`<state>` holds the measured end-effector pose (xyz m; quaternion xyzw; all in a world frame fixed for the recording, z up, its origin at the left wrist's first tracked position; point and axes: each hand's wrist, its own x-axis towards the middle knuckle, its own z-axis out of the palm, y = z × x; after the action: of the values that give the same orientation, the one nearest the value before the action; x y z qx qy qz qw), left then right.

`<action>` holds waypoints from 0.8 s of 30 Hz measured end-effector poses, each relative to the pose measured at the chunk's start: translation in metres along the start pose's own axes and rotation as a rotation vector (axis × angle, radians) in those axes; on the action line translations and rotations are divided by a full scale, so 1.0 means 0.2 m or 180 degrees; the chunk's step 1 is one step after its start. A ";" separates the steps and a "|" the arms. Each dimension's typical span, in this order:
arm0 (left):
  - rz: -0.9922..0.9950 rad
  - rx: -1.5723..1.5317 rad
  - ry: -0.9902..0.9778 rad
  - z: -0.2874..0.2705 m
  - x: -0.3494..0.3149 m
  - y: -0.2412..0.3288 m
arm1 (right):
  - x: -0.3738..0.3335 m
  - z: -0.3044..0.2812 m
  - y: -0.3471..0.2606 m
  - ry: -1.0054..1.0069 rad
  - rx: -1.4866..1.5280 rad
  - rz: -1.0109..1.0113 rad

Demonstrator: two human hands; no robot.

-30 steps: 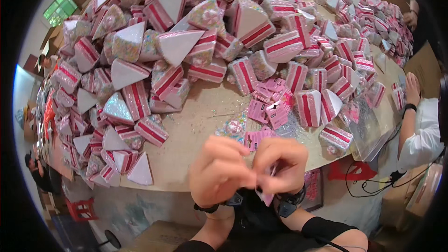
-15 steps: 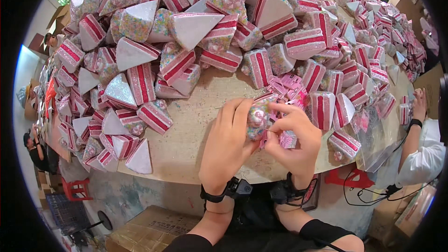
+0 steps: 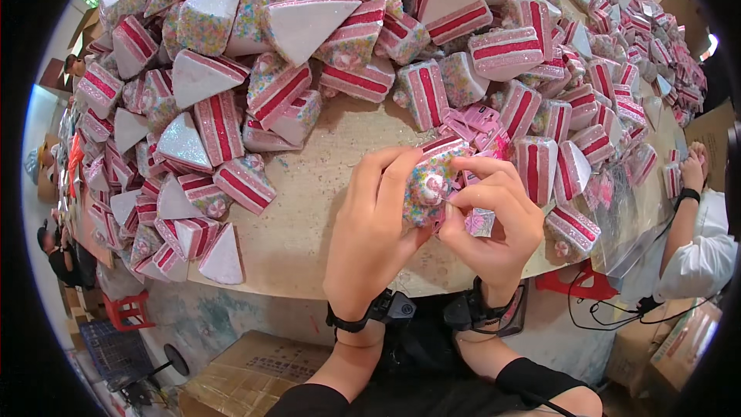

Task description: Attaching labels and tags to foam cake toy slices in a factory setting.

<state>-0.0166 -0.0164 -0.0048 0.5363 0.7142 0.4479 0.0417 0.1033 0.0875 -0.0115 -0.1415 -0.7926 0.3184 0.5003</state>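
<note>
My left hand (image 3: 367, 228) grips a fake cake slice (image 3: 421, 199) from its left side, fingers over the top and thumb below. The slice's sprinkle-covered end, with a pink-and-white swirl (image 3: 434, 184), faces up toward me. At the swirl's right side my right hand (image 3: 498, 216) is closed, thumb and forefinger pinched together. Whatever lies in that pinch is too small to make out. Pink printed tags (image 3: 480, 125) lie in a heap just beyond my hands, and a pink patterned piece (image 3: 479, 222) shows under my right fingers.
Many fake cake slices (image 3: 309, 27) are piled along the far and left parts of the wooden table (image 3: 301, 243). One slice (image 3: 573, 230) lies right of my hands, beside clear plastic (image 3: 629, 243). A person's hand (image 3: 695, 166) is at the right; a cardboard box (image 3: 251, 374) stands below.
The held slice has turned so its swirl faces up more fully. My right hand stays pinched beside it and has shifted slightly right. The view has moved a little.
</note>
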 end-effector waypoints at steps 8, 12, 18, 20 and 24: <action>0.0050 0.0000 0.0050 -0.01 0.00 -0.01 | 0.01 0.02 -0.01 0.0069 -0.0095 -0.0119; 0.0041 0.0112 0.0087 -0.01 -0.01 -0.02 | 0.00 0.03 -0.01 0.0071 -0.0286 -0.0211; 0.0166 0.0400 0.0270 -0.03 0.00 -0.02 | -0.01 0.05 -0.03 0.0154 -0.0523 -0.0362; 0.0204 0.0434 0.0310 -0.02 0.00 -0.03 | -0.01 0.05 -0.03 0.0118 -0.0539 -0.0356; 0.0077 0.0200 0.0306 -0.03 0.00 0.00 | 0.00 0.05 -0.02 0.0271 -0.0345 -0.0527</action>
<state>-0.0199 -0.0213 -0.0009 0.5237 0.7225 0.4510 -0.0149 0.0950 0.0807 -0.0122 -0.1157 -0.7957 0.2263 0.5498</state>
